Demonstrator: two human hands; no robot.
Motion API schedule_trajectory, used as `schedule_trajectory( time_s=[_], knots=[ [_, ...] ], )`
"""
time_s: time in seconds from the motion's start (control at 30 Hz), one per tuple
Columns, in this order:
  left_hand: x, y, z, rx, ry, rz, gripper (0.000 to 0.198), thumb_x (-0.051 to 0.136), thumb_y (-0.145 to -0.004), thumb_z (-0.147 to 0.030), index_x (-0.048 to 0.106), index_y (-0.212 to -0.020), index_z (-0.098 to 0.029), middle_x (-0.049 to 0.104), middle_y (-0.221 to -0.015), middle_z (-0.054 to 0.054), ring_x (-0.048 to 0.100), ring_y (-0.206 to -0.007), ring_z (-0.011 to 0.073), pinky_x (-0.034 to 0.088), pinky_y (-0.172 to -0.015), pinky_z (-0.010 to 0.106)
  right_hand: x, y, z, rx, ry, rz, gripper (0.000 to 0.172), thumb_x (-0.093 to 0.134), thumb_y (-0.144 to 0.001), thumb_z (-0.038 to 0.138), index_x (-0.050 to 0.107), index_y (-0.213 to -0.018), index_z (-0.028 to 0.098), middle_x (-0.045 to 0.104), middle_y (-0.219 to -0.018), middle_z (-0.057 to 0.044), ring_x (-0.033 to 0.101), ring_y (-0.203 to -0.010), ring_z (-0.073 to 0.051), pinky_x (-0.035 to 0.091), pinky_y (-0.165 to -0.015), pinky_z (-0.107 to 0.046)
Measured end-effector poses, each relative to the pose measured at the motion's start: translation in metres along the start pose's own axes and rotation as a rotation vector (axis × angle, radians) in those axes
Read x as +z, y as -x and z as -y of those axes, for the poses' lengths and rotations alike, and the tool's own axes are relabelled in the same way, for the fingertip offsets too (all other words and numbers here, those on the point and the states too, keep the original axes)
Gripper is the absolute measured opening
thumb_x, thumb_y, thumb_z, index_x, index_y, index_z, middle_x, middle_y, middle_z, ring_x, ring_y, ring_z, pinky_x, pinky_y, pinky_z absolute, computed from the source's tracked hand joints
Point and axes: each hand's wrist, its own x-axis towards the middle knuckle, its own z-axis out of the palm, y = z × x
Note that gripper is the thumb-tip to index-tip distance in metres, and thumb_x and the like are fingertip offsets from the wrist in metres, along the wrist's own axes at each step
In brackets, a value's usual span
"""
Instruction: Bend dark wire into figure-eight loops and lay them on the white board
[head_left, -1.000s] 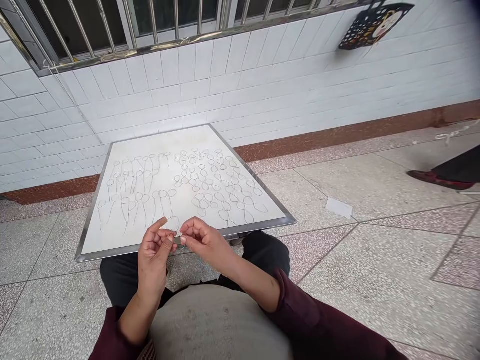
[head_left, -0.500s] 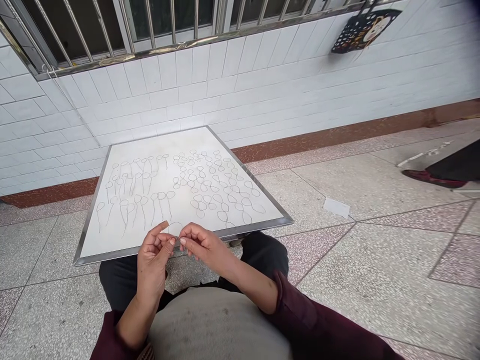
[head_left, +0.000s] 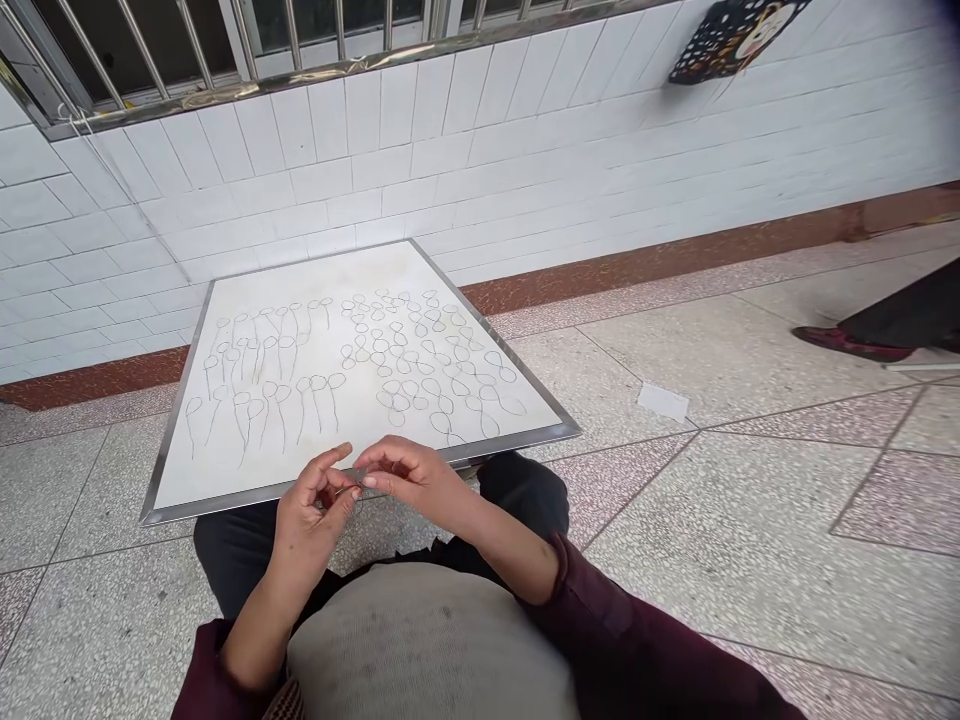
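My left hand [head_left: 319, 505] pinches a thin dark wire [head_left: 360, 508] between thumb and forefinger, just past the near edge of a white board [head_left: 300, 478]. Beside it, my right hand [head_left: 412, 482] is curled with its fingertips at the same wire, almost touching the left ones. Much of the wire is hidden by the fingers. On the left of the board lie rows of wires with a single loop and a long tail [head_left: 244, 425]. Several double-looped wires [head_left: 442, 395] cover the right side.
The metal-edged board rests over my knees [head_left: 525, 490], near a white tiled wall [head_left: 465, 190] with a barred window. A white paper [head_left: 663, 401] lies on the speckled floor. Another person's shoe [head_left: 855, 343] shows at the right. A dotted bag [head_left: 731, 40] hangs on the wall.
The loop seen above my fingers has dropped below them, toward me. My right fingertips have parted slightly from the left ones. The view has tipped down a little.
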Motion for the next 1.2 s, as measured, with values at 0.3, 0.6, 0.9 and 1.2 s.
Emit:
schedule_trajectory(
  time_s=[0.3,0.6,0.9,1.2],
  knots=[
    [-0.001,-0.001,0.002,-0.042,0.155,-0.026,0.049,0.069,-0.083,-0.031,0.056,-0.131,-0.026,0.064,-0.086,0.001,0.058,-0.084,0.0148,0.045,-0.085,0.030,0.011,0.001,0.000,0.057,-0.153,-0.115,0.022,0.056,-0.090,0.044,0.061,-0.085,0.022,0.057,-0.070,0.003,0.051,-0.053,-0.009,0.042,-0.049,-0.023],
    [0.014,-0.001,0.009,-0.077,0.385,-0.159,0.048,0.075,-0.078,-0.027,0.061,-0.123,-0.024,0.062,-0.083,0.000,0.057,-0.080,0.0124,0.046,-0.084,0.027,0.031,0.001,-0.014,0.038,-0.242,-0.190,0.029,0.056,-0.090,0.049,0.058,-0.084,0.021,0.056,-0.072,0.002,0.048,-0.058,-0.010,0.044,-0.052,-0.023],
    [0.006,0.000,0.012,-0.054,0.246,-0.170,0.047,0.074,-0.078,-0.031,0.062,-0.123,-0.025,0.059,-0.081,-0.001,0.054,-0.076,0.0111,0.044,-0.076,0.023,0.019,0.001,-0.011,-0.067,0.098,-0.176,0.014,0.057,-0.089,0.034,0.065,-0.085,0.023,0.061,-0.077,-0.001,0.052,-0.069,-0.014,0.043,-0.064,-0.028],
    [0.007,-0.001,0.013,-0.078,0.227,-0.182,0.044,0.073,-0.080,-0.032,0.064,-0.121,-0.023,0.062,-0.078,-0.001,0.055,-0.072,0.0113,0.047,-0.076,0.025,0.025,0.006,-0.014,0.054,-0.030,-0.103,0.013,0.050,-0.092,0.035,0.055,-0.089,0.023,0.056,-0.069,0.003,0.055,-0.054,-0.011,0.047,-0.052,-0.024]
  ],
)
